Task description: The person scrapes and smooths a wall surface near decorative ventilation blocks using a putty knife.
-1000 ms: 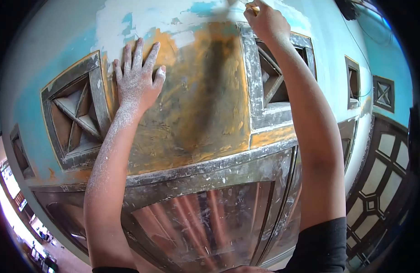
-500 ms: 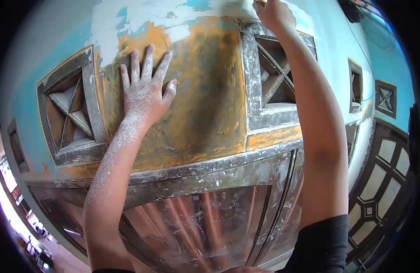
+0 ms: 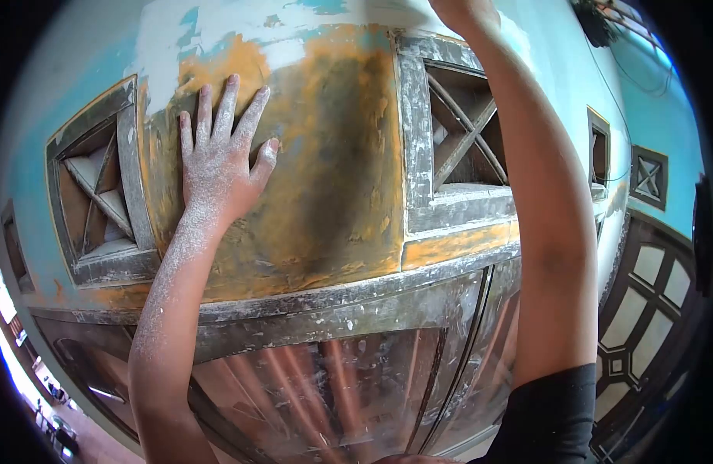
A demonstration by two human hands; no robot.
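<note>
My left hand [image 3: 221,166], coated in white dust up the forearm, lies flat with spread fingers against the wall's brown and orange bare patch [image 3: 325,155]. Nothing is in it. At the top edge my right hand [image 3: 466,14] reaches up beside the patchy white filler [image 3: 240,23], and its fingers are cut off by the frame. Whatever it grips is out of sight now. Below it, the right forearm crosses in front of a weathered wooden vent frame [image 3: 418,131] with crossed slats.
Another crossed vent [image 3: 97,193] sits left of my left hand. A wooden ledge [image 3: 310,298] runs beneath the patch, above glazed panels with reddish curtains [image 3: 294,387]. A panelled dark door [image 3: 642,301] stands at right. Cables [image 3: 615,100] hang at upper right.
The view has shifted slightly, so wall and left hand appear further left. My right hand has risen, taking its fingers and a small yellowish thing in them out of frame.
</note>
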